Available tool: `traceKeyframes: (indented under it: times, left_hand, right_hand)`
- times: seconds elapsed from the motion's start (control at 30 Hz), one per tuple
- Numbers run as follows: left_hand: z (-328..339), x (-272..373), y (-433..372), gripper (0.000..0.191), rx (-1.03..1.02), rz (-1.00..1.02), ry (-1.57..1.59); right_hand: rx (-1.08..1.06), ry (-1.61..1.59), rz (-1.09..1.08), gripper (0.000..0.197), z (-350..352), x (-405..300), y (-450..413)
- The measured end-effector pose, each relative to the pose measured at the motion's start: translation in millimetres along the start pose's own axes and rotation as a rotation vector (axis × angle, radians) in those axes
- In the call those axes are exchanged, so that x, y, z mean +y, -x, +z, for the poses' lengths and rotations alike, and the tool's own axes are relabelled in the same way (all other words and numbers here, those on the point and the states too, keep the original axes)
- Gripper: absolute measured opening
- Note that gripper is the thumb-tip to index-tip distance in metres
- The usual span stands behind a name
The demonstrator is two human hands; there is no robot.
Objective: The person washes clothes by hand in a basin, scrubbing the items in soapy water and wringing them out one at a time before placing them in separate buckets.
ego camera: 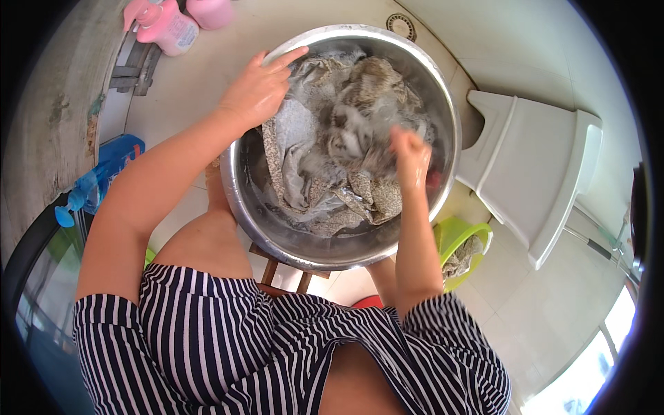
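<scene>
A large stainless steel basin (342,254) stands before me, holding wet, patterned cloth (381,199) in sudsy water. At the basin's upper left rim is my left hand (262,85), wet, with its index finger stretched over the rim and its other fingers curled near the cloth; whether it grips the rim or cloth I cannot tell. Over the right part of the basin, my right hand (411,150) is curled like a fist beside blurred cloth and splashing water. The motion blur hides whether it holds cloth. Something red lies at the basin's right inner wall, behind my right hand.
Wooden slats (271,270) show under the basin. Right of it are a green bucket (480,233) with cloth and a white plastic stool (534,150). A floor drain (401,26) lies beyond. Pink pump bottles (168,28) and a blue bottle (116,161) stand left.
</scene>
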State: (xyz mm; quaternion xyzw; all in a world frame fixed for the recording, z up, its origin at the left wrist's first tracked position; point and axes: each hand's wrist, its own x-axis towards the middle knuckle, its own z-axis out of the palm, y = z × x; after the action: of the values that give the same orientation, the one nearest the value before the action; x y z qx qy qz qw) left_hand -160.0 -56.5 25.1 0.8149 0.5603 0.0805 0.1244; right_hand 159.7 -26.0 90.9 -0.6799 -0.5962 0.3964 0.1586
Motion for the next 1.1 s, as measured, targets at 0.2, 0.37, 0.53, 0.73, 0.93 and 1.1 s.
traceKeyframes:
  times: [0.2,0.37,0.53,0.73,0.93,1.1]
  left_hand:
    - [-8,3,-6,0.015,-0.026,0.005,0.009]
    - [-2,9,-17,0.015,0.041,0.029,-0.014]
    - [-6,1,3,0.014,0.050,0.029,-0.063]
    - [1,4,-5,0.013,0.024,0.043,-0.013]
    - [-2,4,-3,0.011,0.029,0.004,0.000]
    - [-5,3,-6,0.011,0.009,-0.010,0.002]
  right_hand:
    - [0.001,0.711,-0.268,0.063,29,26,67]
    - [-0.009,0.793,-0.490,0.050,82,60,-3]
    - [-0.350,0.842,0.005,0.042,105,41,-89]
    - [0.053,0.645,0.083,0.040,97,80,-143]
    - [0.024,0.214,-0.151,0.027,44,15,-9]
    - [-0.049,0.312,-0.151,0.019,17,23,89]
